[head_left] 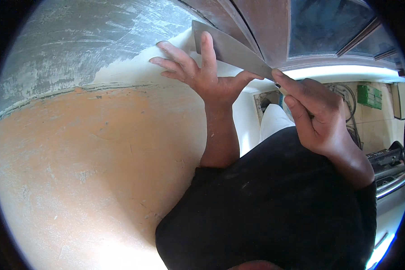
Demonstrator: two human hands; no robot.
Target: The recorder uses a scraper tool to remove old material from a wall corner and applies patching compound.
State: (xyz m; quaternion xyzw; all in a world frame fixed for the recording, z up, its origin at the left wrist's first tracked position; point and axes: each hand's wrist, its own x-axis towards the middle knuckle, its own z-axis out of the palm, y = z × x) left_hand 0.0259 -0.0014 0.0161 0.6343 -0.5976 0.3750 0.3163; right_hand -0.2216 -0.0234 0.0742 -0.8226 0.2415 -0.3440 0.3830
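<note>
My right hand is closed round the handle of a wide putty knife, whose metal blade points up and left. Its far edge lies close to the corner between the wall and the brown wooden frame. My left hand is spread, its index fingertip on the flat of the blade and its thumb near the blade's handle end. The other fingers reach toward a fresh white band of filler on the wall. Most of the handle is hidden by my right hand.
Scraped grey surface meets a worn orange wall on the left. A brown wooden frame with dark glass panes stands at the top right. Beyond my right arm are a green box and dark cables on the tiled floor.
</note>
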